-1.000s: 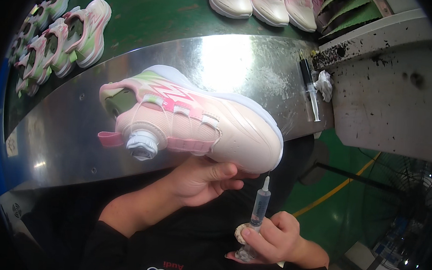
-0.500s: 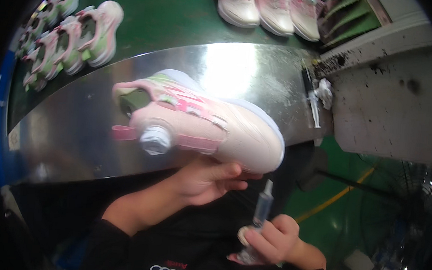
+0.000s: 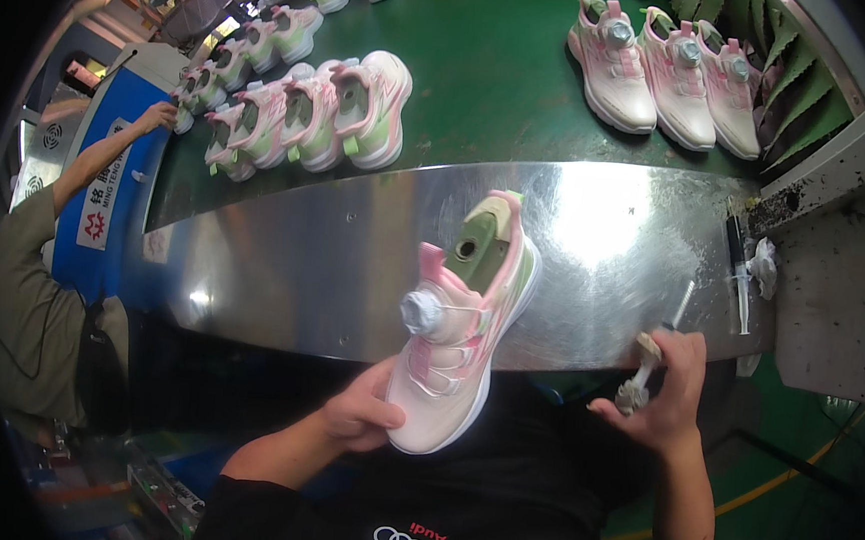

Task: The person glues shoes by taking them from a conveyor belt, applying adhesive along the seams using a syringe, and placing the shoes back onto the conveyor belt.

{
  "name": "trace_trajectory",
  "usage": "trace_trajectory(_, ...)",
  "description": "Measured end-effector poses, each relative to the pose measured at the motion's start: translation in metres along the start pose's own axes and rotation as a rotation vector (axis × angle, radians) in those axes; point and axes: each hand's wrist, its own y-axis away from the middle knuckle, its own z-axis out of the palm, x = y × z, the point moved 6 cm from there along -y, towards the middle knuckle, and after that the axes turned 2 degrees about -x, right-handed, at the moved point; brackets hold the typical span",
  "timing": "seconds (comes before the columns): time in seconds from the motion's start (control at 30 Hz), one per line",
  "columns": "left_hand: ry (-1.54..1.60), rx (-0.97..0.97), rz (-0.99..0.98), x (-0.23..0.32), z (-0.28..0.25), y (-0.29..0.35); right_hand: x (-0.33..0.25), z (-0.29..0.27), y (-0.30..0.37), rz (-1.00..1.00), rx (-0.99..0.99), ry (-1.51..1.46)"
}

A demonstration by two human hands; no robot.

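Observation:
A pale pink and white sneaker (image 3: 454, 362) with a green lining is gripped near its toe by my left hand (image 3: 361, 405). The toe points toward me and the heel away, over the near edge of the metal table. A round pale dial (image 3: 422, 311) sits on its tongue, beside a pink pull tab. To the right, my right hand (image 3: 680, 383) is closed on a syringe (image 3: 651, 354), apart from the sneaker. The syringe's thin tip points up and away from me; its barrel is partly hidden by fingers.
The metal table (image 3: 273, 259) curves before me. Beyond it, a green surface (image 3: 485, 93) carries rows of similar sneakers (image 3: 368, 115) at left and several more (image 3: 681, 82) at right. Another syringe (image 3: 738, 271) lies beside crumpled white material (image 3: 764, 268). A co-worker's arm (image 3: 110, 152) reaches in at far left.
The sneaker has turned from lying sideways, toe to the right, to toe toward me. My right hand with the syringe has moved up and right. The view has shifted, revealing the co-worker.

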Motion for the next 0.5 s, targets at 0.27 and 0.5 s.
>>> trace_trajectory(0.27, -0.122, -0.106, 0.282, 0.099, 0.014, -0.152, 0.009, 0.022, -0.021, 0.032, 0.108, -0.053)
trace_trajectory(0.5, -0.531, 0.009, 0.505, 0.143, 0.013, -0.126, 0.021, 0.022, -0.015, 0.126, 0.105, -0.013)
